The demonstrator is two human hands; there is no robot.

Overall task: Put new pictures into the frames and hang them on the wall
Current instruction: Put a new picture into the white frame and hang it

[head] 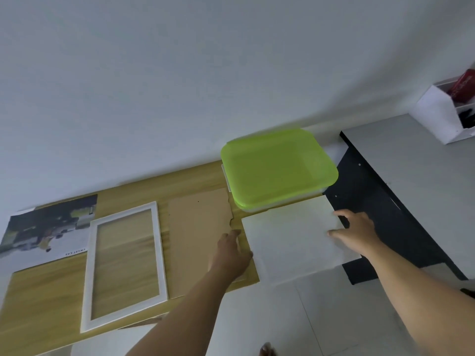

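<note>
A white sheet lies at the right end of the wooden table, overhanging its edge. My right hand holds the sheet's right edge, thumb and forefinger on top. My left hand lies flat with straight fingers on a brown cardboard backing, its thumb touching the sheet's left edge. An empty white picture frame lies left of the backing. A printed picture lies at the table's far left, against the wall.
A box with a green lid stands behind the sheet by the wall. A dark desk with a grey top is on the right and carries a white organizer. Pale floor tiles show below.
</note>
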